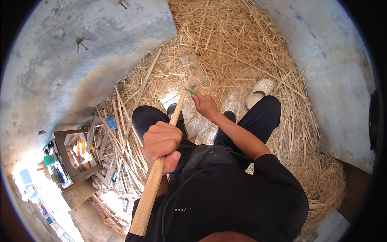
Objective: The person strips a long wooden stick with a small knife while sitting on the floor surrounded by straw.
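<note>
A long pale wooden stick (150, 193) slants from beside my lap up toward the middle of the view, broad at its near end and thin at the far one. My left hand (162, 141) is wrapped round it partway along. Between the fingers of my right hand (205, 105) is a small green-handled knife (192, 92), at the stick's thin far part. Its blade is too small to make out well, and seems to touch the wood. My knees are spread on either side of the far end.
Straw-like shavings (238, 44) cover the floor. A cream clog (264, 86) lies beyond my right knee. Long split strips (121, 121) are piled at the left, near a wooden frame (64, 155). Grey walls stand at left (100, 36) and right (334, 68).
</note>
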Action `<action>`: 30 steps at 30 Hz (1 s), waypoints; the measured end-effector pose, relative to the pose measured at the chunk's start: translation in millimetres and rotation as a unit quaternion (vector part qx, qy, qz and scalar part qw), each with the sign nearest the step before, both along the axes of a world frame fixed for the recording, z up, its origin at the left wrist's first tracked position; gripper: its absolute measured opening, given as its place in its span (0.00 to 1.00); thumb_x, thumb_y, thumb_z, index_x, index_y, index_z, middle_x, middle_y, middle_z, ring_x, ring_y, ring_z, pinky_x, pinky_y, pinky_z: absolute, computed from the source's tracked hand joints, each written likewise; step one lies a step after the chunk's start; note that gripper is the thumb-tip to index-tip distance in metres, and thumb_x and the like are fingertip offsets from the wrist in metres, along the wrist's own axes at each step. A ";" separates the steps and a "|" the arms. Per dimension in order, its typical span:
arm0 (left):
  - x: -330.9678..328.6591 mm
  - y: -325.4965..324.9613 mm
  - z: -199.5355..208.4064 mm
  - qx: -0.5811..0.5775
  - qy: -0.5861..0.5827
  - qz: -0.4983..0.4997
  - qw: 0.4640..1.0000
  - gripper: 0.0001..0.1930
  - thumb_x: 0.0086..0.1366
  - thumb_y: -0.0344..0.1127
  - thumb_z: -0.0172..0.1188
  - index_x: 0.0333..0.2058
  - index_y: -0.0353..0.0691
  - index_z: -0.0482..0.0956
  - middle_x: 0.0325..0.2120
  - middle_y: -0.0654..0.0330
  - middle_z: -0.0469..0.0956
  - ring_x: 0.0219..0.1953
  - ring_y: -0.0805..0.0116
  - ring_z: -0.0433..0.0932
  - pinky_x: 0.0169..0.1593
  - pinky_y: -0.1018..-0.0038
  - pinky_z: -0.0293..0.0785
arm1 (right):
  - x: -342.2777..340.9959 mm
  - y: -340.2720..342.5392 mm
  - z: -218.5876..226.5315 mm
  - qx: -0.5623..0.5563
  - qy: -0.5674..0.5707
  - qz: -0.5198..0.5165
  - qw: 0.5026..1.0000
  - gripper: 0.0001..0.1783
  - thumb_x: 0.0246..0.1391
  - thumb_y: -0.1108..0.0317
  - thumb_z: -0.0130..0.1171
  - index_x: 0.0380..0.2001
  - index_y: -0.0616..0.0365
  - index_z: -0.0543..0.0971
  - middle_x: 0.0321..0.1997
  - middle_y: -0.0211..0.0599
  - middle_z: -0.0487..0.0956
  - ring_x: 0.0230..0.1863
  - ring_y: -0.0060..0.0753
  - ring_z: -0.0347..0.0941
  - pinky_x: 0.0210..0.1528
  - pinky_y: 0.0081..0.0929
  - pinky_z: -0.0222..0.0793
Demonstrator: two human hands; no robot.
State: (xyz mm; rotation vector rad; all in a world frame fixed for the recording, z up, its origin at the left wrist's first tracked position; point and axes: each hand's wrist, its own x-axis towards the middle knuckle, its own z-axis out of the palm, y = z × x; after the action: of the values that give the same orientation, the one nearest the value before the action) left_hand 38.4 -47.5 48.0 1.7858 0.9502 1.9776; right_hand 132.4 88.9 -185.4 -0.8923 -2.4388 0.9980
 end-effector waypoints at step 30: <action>-0.2 -0.7 -0.9 -0.088 0.011 -0.066 0.994 0.24 0.59 0.50 0.50 0.14 0.39 0.56 0.09 0.62 0.51 0.08 0.65 0.52 0.15 0.69 0.45 | 13.3 5.7 53.7 -0.052 -0.164 0.008 0.985 0.21 0.65 0.52 0.41 0.36 0.60 0.73 0.22 0.56 0.75 0.29 0.59 0.74 0.31 0.47 0.67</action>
State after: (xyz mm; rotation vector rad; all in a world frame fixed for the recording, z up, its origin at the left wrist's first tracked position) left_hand 38.2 -48.2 47.2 1.7297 0.9543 1.7417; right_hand 145.7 94.6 -131.6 -1.1534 -2.6855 1.0640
